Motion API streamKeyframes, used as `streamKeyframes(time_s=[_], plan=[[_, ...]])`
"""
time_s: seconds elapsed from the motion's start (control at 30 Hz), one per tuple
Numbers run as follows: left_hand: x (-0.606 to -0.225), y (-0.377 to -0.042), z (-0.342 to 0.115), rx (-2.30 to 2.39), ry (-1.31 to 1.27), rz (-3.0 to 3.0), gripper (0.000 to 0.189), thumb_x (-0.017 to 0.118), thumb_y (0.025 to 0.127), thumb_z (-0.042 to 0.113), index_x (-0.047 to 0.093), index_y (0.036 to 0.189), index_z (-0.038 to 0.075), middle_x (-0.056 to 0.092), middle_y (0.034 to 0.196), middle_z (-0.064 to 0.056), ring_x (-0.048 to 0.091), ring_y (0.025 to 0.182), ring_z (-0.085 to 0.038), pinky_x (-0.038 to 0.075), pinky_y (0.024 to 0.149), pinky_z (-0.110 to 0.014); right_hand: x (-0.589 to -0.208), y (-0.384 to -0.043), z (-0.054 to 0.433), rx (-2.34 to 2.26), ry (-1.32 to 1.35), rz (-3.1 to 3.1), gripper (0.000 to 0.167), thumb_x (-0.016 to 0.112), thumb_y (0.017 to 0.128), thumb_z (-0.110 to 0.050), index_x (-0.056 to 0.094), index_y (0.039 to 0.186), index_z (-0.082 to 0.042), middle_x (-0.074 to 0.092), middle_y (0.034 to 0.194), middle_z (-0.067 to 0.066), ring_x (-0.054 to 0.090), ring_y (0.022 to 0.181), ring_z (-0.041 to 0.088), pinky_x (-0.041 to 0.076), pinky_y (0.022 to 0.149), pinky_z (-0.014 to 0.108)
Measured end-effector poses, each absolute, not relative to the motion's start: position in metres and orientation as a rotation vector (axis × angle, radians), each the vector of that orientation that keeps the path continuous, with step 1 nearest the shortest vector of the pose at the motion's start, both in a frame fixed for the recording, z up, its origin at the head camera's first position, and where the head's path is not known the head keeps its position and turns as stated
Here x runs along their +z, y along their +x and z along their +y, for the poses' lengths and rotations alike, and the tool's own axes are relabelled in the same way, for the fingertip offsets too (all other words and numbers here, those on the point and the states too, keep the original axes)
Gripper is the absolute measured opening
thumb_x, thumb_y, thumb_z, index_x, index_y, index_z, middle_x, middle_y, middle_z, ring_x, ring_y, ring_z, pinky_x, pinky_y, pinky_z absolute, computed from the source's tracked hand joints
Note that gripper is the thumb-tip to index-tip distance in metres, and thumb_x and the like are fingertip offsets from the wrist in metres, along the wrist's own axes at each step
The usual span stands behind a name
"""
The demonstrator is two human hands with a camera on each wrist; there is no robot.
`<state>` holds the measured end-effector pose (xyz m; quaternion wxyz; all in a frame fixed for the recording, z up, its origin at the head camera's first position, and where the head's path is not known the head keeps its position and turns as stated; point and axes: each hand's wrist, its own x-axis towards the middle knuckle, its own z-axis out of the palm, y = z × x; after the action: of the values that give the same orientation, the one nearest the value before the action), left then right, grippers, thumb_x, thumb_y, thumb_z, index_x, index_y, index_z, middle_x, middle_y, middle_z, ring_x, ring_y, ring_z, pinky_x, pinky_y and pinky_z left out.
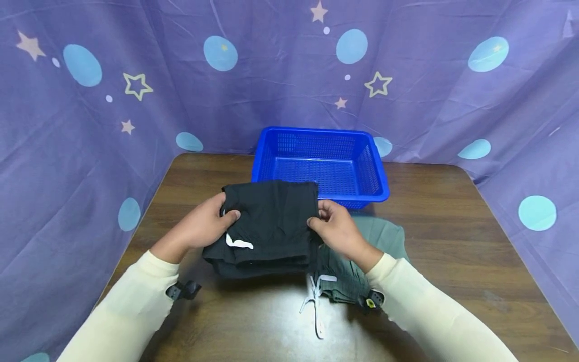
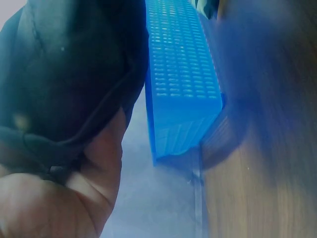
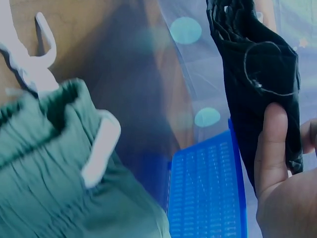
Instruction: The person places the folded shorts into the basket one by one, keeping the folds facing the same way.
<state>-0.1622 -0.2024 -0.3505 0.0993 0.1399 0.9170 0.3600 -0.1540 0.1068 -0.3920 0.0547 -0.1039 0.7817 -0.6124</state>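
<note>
In the head view, my left hand (image 1: pixel 205 221) grips the left side of the black cloth (image 1: pixel 273 213), its thumb on top, and my right hand (image 1: pixel 341 231) pinches the right side. The cloth is folded in layers and lies between my hands, covering the near left corner of the blue basket (image 1: pixel 316 131) from this view. A white cord (image 1: pixel 238 244) shows on it. Beside it, partly under my right forearm, the green cloth (image 1: pixel 382 234) lies on the table (image 1: pixel 452 251).

In the left wrist view, the black cloth hides most of my left fingers; the basket is just beyond.

In the right wrist view, my right fingers hold the black cloth's edge, where a thin thread (image 3: pixel 246 64) makes a loop. The green cloth is nearer to the camera.
</note>
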Motion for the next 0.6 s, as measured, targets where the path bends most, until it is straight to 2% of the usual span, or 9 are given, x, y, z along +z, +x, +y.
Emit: streamKeyframes(time_s=[0.23,0.6], plan=[[-0.354,-0.18,-0.19,1.129,0.354,2.718,0.044,0.057,0.106,0.021,0.048,0.139,-0.007,0.059,0.132,-0.024,0.055,0.122,-0.034,0.042,0.103,-0.053,-0.388,-0.167,0.116,-1.909,-0.137,2.373,0.027,0.063,0.093,-0.002,0.064,0.118,0.006,0.072,0.091,0.014,0.068,0.066,0.018,0.057,0.05,0.036],[-0.357,-0.209,-0.168,1.178,0.209,2.735,0.05,0.058,0.105,0.028,0.048,0.14,-0.007,0.06,0.129,-0.025,0.056,0.118,-0.034,0.043,0.102,-0.051,-0.385,-0.188,0.13,-1.981,0.012,2.331,0.036,0.063,0.096,-0.005,0.059,0.129,0.007,0.072,0.103,0.018,0.069,0.07,0.016,0.057,0.052,0.037]])
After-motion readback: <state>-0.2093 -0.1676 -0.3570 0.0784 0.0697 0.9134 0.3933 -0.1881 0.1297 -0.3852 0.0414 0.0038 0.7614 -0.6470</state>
